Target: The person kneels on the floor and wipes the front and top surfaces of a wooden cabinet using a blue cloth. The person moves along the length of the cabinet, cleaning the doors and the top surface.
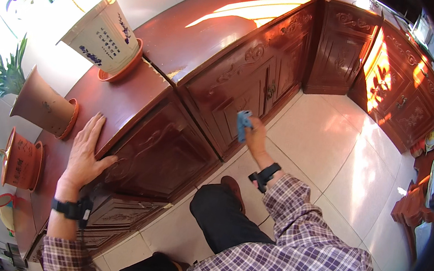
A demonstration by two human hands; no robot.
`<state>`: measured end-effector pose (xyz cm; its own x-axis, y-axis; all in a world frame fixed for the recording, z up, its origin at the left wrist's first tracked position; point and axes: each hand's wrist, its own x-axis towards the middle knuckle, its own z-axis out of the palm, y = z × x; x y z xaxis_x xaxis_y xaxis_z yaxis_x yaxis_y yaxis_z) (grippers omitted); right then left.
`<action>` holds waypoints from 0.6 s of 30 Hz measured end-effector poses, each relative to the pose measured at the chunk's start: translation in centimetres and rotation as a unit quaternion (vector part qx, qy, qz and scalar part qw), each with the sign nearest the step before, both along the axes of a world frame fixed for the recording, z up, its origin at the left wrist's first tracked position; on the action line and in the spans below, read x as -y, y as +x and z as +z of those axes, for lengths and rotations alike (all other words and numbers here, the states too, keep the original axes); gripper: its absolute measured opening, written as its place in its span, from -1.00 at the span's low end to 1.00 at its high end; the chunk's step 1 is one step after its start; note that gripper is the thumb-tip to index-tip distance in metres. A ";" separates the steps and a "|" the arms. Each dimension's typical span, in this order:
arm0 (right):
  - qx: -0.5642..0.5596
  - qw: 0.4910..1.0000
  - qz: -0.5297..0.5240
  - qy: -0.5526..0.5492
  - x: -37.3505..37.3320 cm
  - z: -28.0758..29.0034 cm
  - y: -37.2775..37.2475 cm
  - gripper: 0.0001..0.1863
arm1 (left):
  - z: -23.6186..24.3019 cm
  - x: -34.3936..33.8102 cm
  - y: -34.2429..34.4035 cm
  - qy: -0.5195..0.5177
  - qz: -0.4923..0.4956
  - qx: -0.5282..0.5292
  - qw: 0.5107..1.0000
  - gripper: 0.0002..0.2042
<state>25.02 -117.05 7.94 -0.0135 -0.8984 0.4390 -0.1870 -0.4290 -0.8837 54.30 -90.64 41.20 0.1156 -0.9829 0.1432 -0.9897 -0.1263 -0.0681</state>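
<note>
My left hand [88, 155] lies spread on the top of a reddish-brown wooden cabinet [145, 154], its thumb at the front edge, beside a brown pot [41, 102] and a terracotta pot [24, 159] with plants. My right hand [254, 137] grips a folded blue cloth [242, 125] in front of the carved cabinet doors [220, 104]. A large cream pot [102, 39] on an orange saucer stands farther along the top.
Carved cabinets [338, 58] turn the corner at the back and right, with sunlight across them. Pale floor tiles [312, 141] lie below, where my legs are bent. Wooden furniture [407, 205] stands at the right edge, and a bright window is at the upper left.
</note>
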 end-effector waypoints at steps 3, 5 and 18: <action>0.032 0.996 -0.089 -0.002 4.6 -0.1 -2.3 -0.72 | 0.1 -1.0 0.6 0.005 0.018 0.006 1.000 -0.10; 0.078 0.990 -0.121 -0.005 9.2 1.4 -2.9 -0.77 | -0.2 -1.2 0.7 -0.011 0.006 0.012 1.000 -0.11; 0.148 0.974 -0.153 0.071 8.1 4.7 5.5 -0.72 | -0.2 -1.0 0.3 -0.035 0.003 0.016 0.999 -0.15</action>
<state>30.49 -125.18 12.68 -0.3972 -0.8840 0.2464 -0.0145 -0.2625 -0.9648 54.62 -89.65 41.01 0.1153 -0.9697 0.2152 -0.9864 -0.1374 -0.0906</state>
